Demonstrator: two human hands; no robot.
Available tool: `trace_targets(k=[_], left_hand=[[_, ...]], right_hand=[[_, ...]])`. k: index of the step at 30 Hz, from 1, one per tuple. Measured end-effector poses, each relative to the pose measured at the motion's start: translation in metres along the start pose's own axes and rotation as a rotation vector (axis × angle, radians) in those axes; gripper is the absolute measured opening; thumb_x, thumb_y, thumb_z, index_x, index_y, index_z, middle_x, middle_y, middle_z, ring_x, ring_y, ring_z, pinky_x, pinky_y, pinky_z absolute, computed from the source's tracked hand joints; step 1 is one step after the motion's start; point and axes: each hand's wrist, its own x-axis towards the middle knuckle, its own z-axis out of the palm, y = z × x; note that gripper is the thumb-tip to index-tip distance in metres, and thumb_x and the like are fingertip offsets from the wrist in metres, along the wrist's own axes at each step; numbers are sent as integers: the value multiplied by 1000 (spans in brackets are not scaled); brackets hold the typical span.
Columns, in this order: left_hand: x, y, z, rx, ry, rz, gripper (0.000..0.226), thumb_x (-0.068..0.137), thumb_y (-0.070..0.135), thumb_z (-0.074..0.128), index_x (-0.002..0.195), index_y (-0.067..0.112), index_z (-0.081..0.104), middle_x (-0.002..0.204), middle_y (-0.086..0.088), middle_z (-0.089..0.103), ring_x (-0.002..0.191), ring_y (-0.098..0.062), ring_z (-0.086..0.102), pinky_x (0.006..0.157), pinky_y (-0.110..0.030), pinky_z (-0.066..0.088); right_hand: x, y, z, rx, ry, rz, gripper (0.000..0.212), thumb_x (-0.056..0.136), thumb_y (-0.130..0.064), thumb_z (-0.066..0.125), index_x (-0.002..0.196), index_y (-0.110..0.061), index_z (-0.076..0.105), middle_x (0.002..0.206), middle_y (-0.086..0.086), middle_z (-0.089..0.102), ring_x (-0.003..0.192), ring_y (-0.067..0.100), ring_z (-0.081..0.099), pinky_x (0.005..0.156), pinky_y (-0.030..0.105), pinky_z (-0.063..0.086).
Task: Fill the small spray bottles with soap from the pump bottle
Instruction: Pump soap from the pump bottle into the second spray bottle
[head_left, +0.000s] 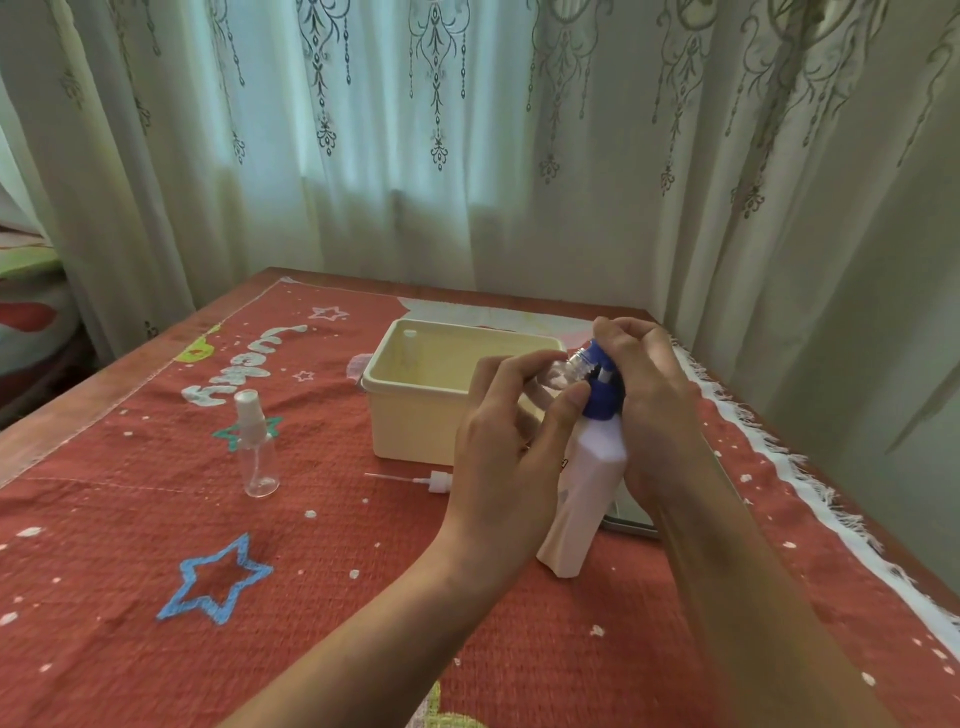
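Standing upright at the left of the frame on the red woven cloth with painted stars (322, 545) that covers the bench is a small clear plastic spray bottle with a white sprayer top (255, 447), near a green star outline. A blue star outline lies lower left of it on the cloth. Right of that bottle, a loose white sprayer head with a thin dip tube (415, 479) lies flat on the cloth, its tube pointing toward the frame's left. Behind it, at mid-frame, sits a cream rectangular plastic tub (415, 415), open at the top; another small white-topped item shows inside its far left corner, too faint to identify. Just right of centre, the left hand (501, 447) is curled around a second small clear bottle with its top off (558, 375), tilted so its open neck meets the nozzle of the pump. The right hand (652, 410) is closed over the blue pump head (602, 384) of a tall white plastic pump bottle (582, 499), which leans on the cloth between both hands. A grey flat object peeks out beneath the right forearm. White fringe edges the cloth at the right, and pale embroidered curtains (467, 145) hang across the top.
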Motion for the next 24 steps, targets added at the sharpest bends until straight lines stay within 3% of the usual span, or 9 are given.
trace_targets(k=[2, 9, 14, 20, 24], left_hand=[[0, 1, 0, -4, 2, 3, 24, 96, 24, 63, 119, 17, 63, 108, 6, 59, 92, -10, 60, 75, -14, 50], [-3, -1, -1, 5, -1, -21, 25, 95, 28, 64, 119, 17, 64, 108, 6, 59, 90, -12, 59, 75, -17, 51], [-1, 2, -1, -7, -6, -13, 23, 96, 26, 64, 118, 20, 63, 107, 6, 59, 91, -11, 59, 75, -18, 52], [-3, 0, -1, 13, -6, -29, 24, 96, 27, 64, 118, 18, 64, 107, 6, 59, 90, -10, 59, 75, -15, 50], [0, 3, -2, -4, 4, -16, 20, 96, 24, 65, 115, 20, 64, 106, 7, 59, 91, -10, 59, 73, -15, 50]], right_hand=[[-1, -1, 1, -9, -14, -2, 23, 95, -37, 56, 107, -18, 53, 65, -20, 65, 61, -2, 64, 60, 16, 55], [0, 1, 0, 1, -1, -5, 12, 95, -19, 59, 102, -14, 50, 63, -17, 63, 56, -3, 60, 55, 17, 52], [-1, 0, 0, 13, -19, -1, 18, 95, -32, 58, 104, -17, 54, 63, -20, 65, 61, -1, 62, 61, 18, 54], [1, 1, 1, 0, 2, -19, 14, 95, -20, 60, 100, -14, 48, 59, -18, 63, 55, -3, 59, 53, 16, 50], [-1, 0, 1, 5, -11, -18, 20, 96, -31, 58, 106, -16, 51, 60, -22, 64, 58, -3, 62, 58, 17, 54]])
